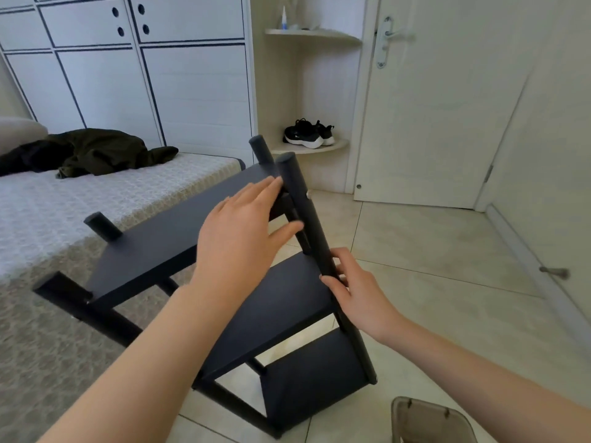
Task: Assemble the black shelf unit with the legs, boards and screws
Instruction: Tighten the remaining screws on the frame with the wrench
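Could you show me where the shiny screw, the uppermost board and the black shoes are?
shiny screw (309,194): head view, on its round silver head.
uppermost board (160,241): head view, on its bare flat face.
black shoes (303,135): head view, on the nearer shoe's upper.

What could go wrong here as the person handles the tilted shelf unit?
The shelf unit stands tilted on the tiled floor; it might slide.
Only the right hand grips the leg; the left hand lies flat on the top board, so the unit could tip.
The screw stands proud, perhaps loose.
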The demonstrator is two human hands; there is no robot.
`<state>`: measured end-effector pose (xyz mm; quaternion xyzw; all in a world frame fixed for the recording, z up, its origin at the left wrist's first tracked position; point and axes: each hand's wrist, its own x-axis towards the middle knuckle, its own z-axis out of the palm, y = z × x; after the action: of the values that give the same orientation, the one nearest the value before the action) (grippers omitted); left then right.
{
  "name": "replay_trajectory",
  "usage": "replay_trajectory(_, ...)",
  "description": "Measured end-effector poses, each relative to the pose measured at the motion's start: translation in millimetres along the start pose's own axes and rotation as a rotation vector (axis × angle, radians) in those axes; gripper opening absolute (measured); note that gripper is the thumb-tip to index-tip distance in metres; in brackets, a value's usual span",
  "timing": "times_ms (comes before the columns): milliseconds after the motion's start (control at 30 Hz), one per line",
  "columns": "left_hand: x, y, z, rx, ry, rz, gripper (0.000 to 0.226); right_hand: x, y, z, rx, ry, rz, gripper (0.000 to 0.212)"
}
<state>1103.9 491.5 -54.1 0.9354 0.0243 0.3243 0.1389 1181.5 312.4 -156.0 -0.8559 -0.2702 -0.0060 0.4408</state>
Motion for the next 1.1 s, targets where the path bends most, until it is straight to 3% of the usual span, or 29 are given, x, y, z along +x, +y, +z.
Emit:
replay_trajectory(67, -15.3, -5.9, 2.9, 0.079, 0.042, 0.04, 0.062, -7.7, 5.9, -5.5, 0.029, 0.018, 0.031, 0.034)
replay_trajectory(267, -27.0, -8.6, 13.6, 0.068, 0.163, 0.076, 0.044, -27.7, 17.4, -17.1, 0.071, 0.036, 0.109, 0.031)
replay_trajectory(433, -29.4, 11.6, 26.3, 0.084, 0.186, 0.117, 0.041, -31.0, 11.5, -29.6, -0.062, 0.135, 0.168, 0.028)
replay_trajectory(600, -29.9, 29.3, 39.0, 0.13, 0.188, 0.149, 0.041, -35.3, -8.2, -48.9, 0.059, 0.262, 0.126, 0.037)
replay_trajectory(733, -30.5, 34.7, 49.0, 0.103, 0.226, 0.224, 0.041, -39.4, 3.4, -54.7, 0.052, 0.294, 0.136, 0.029)
replay_trajectory(1100, -47.4, 17.8, 50.8, 0.085, 0.256, 0.317, 0.054, -27.7, 46.4, -80.6, 0.152, 0.405, 0.316, 0.026)
